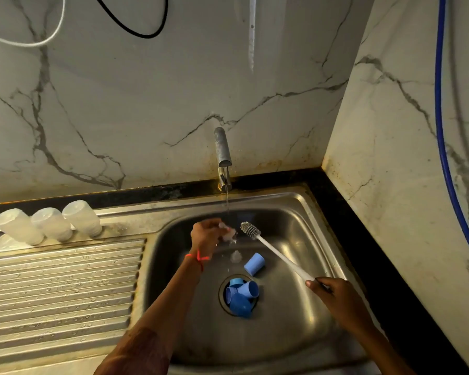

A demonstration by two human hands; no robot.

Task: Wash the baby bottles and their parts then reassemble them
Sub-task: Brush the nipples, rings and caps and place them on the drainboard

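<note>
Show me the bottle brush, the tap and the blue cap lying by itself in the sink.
bottle brush (284, 258), head view, midway along its white handle.
tap (222, 150), head view, on the metal spout.
blue cap (254, 263), head view, on its side wall.

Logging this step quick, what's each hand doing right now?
Left hand: pinches a small clear part under the stream.
Right hand: grips the bottle brush by its handle.
</note>
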